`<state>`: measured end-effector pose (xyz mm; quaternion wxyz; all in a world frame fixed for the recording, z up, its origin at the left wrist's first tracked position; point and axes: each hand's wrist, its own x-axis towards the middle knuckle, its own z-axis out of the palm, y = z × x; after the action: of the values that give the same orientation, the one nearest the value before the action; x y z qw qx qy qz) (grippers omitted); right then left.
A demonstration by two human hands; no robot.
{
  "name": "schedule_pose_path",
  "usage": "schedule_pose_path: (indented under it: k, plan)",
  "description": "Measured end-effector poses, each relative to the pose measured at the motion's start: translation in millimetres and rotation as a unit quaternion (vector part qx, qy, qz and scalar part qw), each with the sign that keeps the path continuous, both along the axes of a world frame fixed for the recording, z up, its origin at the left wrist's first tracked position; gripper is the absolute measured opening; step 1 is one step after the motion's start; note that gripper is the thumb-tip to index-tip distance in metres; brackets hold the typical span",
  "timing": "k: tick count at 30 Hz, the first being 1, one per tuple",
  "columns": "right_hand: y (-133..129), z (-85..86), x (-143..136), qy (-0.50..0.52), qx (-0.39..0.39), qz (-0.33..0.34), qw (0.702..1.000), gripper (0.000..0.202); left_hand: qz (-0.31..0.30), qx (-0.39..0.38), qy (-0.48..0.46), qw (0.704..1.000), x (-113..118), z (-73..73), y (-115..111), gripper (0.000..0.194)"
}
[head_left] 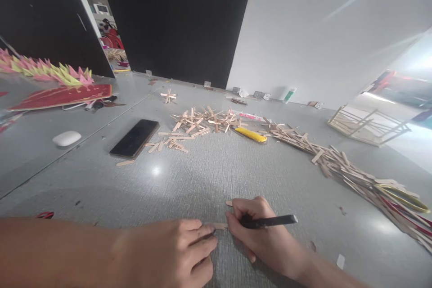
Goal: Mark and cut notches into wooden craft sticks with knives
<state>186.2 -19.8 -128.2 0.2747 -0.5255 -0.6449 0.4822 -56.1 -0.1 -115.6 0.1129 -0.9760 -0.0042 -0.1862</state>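
Observation:
My right hand (pixel 254 227) is closed around a black pen (pixel 278 221), its back end pointing right; the pen's tip is hidden behind the fingers. My left hand (pixel 189 247) lies low over the table, slightly bent fingertips holding a wooden craft stick (pixel 221 226) against the surface. That stick bridges the small gap between both hands, and its ends are covered. Just beyond the right knuckles, the end of another craft stick (pixel 229 203) shows. The left thumb is out of sight.
Farther back lie a phone (pixel 135 138), a heap of craft sticks (pixel 199 121) and a yellow cutter (pixel 250 134). More sticks (pixel 337 164) run down the right side, with gold-rimmed scissors handles (pixel 403 198) among them. A white oval case (pixel 66 138) sits left. Dark and white panels (pixel 178 18) stand behind.

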Motion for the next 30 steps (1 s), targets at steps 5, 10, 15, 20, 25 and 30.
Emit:
schedule_pose_path:
  k: [5, 10, 15, 20, 25, 30]
  plan:
    - [3.8, 1.2, 1.9, 0.057, -0.049, -0.021, 0.997, 0.046, -0.002, 0.008, 0.004, 1.0, -0.1, 1.9, 0.7, 0.016]
    - [3.4, 0.3, 2.1, 0.073, -0.045, -0.014, 0.996, 0.049, -0.005, 0.01, -0.005, 1.0, -0.2, 1.7, 1.1, 0.019]
    - [-0.9, -2.7, 2.1, 0.051, -0.015, 0.006, 0.999, 0.047, -0.003, 0.013, 0.011, 1.0, -1.2, 0.1, 0.3, 0.013]
    - [-2.0, -4.2, 2.0, 0.034, -0.002, 0.012, 0.999, 0.045, -0.008, 0.01, 0.016, 1.0, -1.1, 1.0, 1.3, 0.014]
    - [-0.6, -3.1, -0.6, 0.026, 0.003, 0.007, 1.0, 0.044, 0.001, 0.01, 0.018, 1.0, -1.1, 0.8, 0.9, 0.015]
    - [0.5, 0.1, -3.7, 0.02, 0.01, 0.001, 1.0, 0.043, -0.003, 0.016, 0.017, 1.0, -1.5, 0.6, -0.2, 0.015]
